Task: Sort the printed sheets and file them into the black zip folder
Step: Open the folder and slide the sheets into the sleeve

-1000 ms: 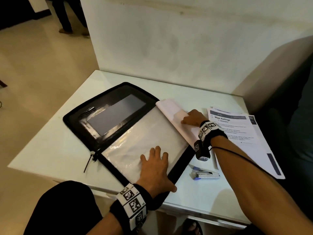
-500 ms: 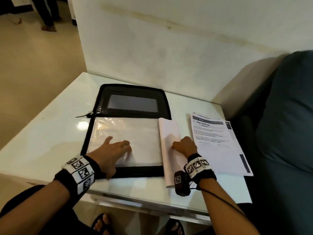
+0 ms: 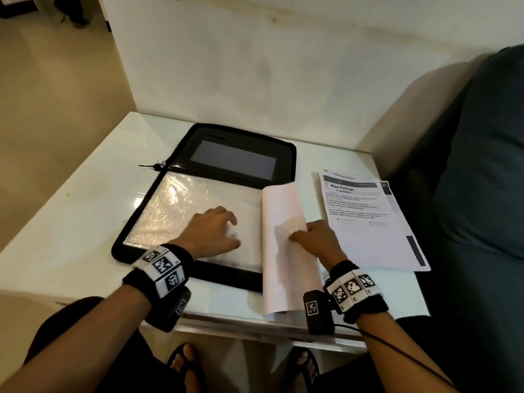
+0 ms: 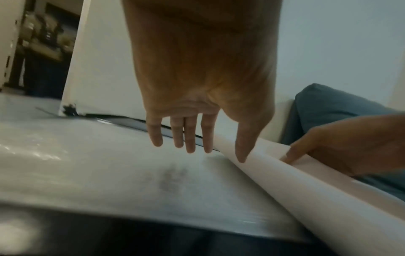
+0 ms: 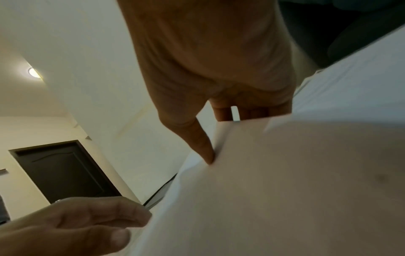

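Note:
The black zip folder lies open on the white table, a clear plastic sleeve covering its near half. My left hand hovers low over the sleeve's right part with straight, spread fingers and holds nothing. A white sheet, blank side up and curled, lies along the folder's right edge. My right hand pinches it, thumb on top and fingers behind the edge. A stack of printed sheets headed "Wipe Railings" lies right of it.
A white wall rises directly behind the table. A dark teal sofa stands against the table's right side. The curled sheet overhangs the table's front edge. My sandalled feet show below the table.
The head view has swung round. My left hand has slid right across the sleeve toward the curled sheet. My right hand still pinches the sheet. A stapler seen earlier is out of sight.

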